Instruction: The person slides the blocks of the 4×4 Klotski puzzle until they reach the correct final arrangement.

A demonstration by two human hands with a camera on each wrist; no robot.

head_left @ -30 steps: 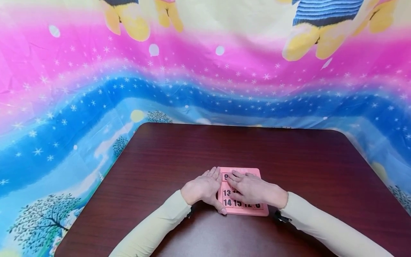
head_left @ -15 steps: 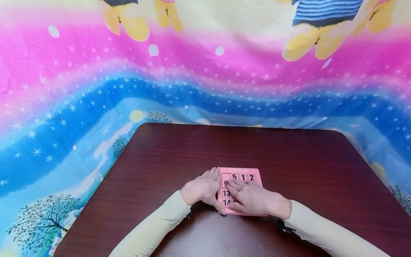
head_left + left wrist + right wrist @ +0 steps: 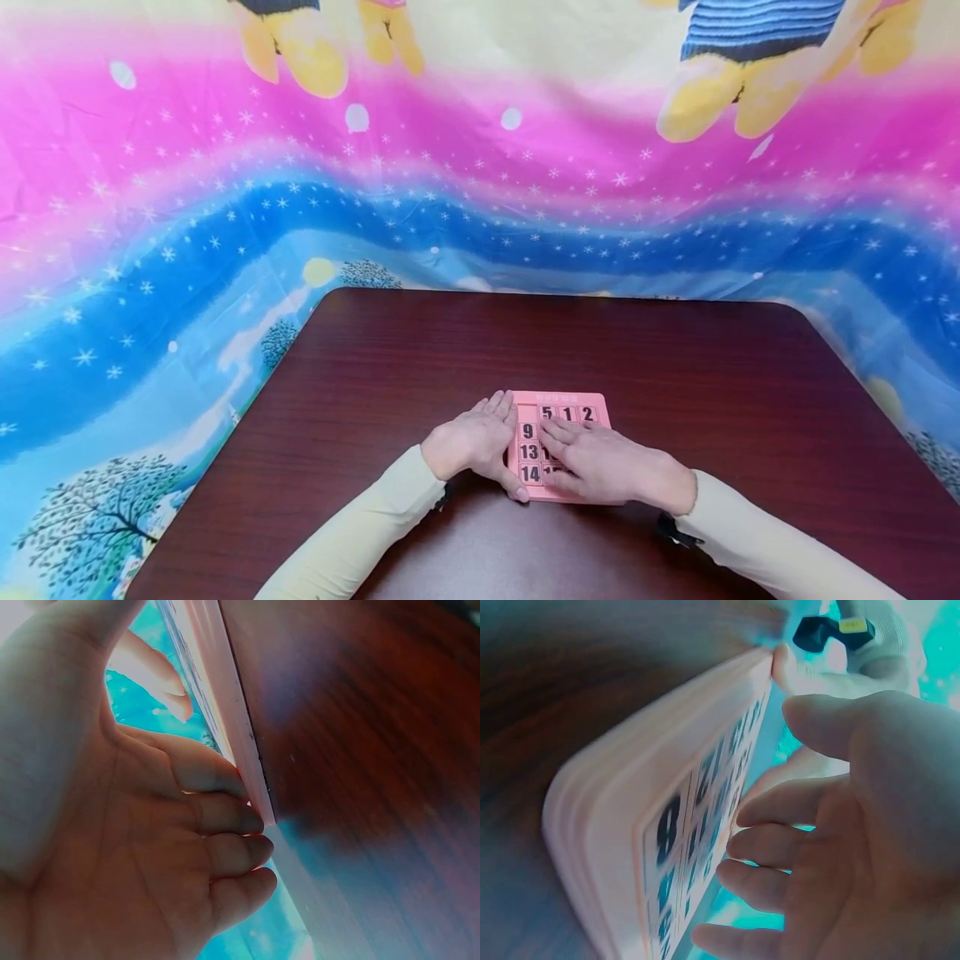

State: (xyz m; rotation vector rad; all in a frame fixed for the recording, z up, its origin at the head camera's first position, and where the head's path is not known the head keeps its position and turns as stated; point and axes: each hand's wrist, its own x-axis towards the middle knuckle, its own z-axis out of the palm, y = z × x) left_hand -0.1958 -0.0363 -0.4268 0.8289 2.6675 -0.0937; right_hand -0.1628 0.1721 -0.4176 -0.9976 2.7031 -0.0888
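I'm in a cloth-draped spot, whether in a home or a studio I can't tell: a creased pink-and-blue snowflake-printed fabric sheet (image 3: pixel 465 179) hangs behind a round-cornered, red-brown wood-grain table (image 3: pixel 420 350).

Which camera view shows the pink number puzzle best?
The head view: the pink number puzzle shows several readable numbers, though the right hand covers others. The left wrist view shows mainly its edge; the right wrist view, its corner and slanted numbers.

A dark reddish-brown table (image 3: pixel 570 342) stands before a pink-and-blue snowflake-patterned cloth (image 3: pixel 465 167)
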